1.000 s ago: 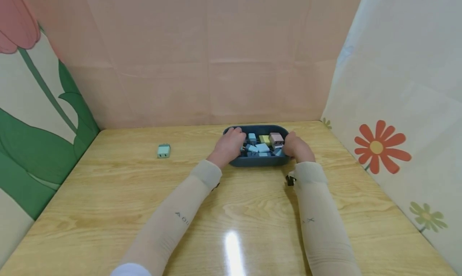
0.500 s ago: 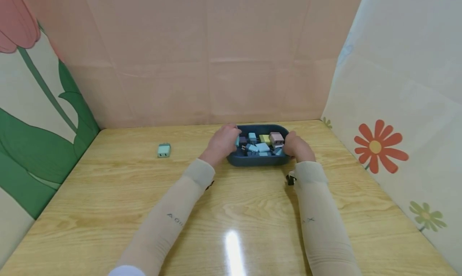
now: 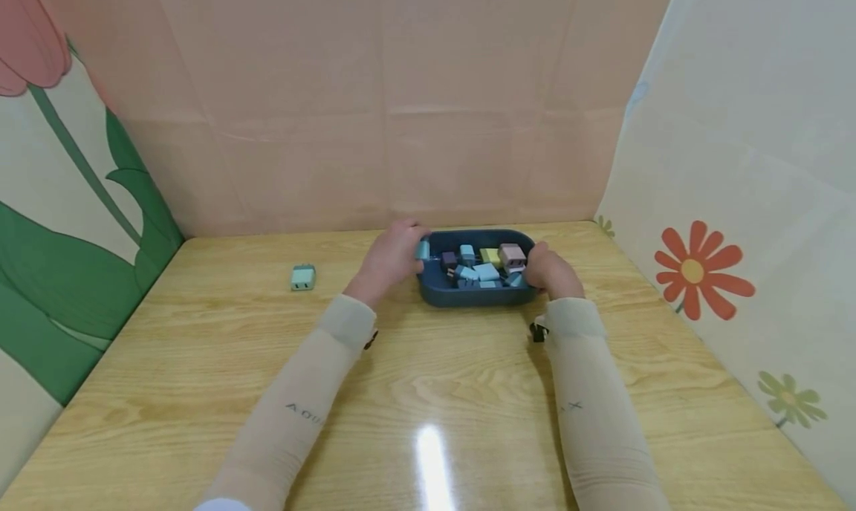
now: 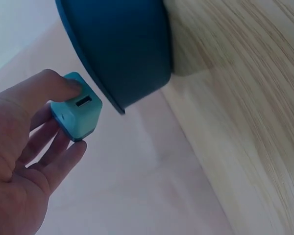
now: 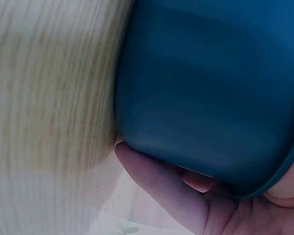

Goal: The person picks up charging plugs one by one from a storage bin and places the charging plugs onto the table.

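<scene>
My left hand (image 3: 391,257) pinches a light teal USB charger (image 4: 78,112) between thumb and fingers, just outside the left end of a dark blue oval box (image 3: 478,298). In the left wrist view the USB port faces the camera and the charger is beside the box's rim. My right hand (image 3: 553,273) grips the box's right end, a finger along the outer wall in the right wrist view. Several chargers lie in the box: light blue ones (image 3: 486,273), a yellow one (image 3: 491,258), a pink one (image 3: 512,255) and a dark purple one (image 3: 449,260).
A mint-green charger (image 3: 303,278) lies apart on the wooden table (image 3: 200,347), left of the box. A pink cloth backdrop (image 3: 388,125) rises behind the table. White flowered cloth (image 3: 769,184) borders the right side.
My left hand has drawn left out of the box with the teal charger, uncovering the box's left end and the purple charger. My right hand has stayed at the right end.
</scene>
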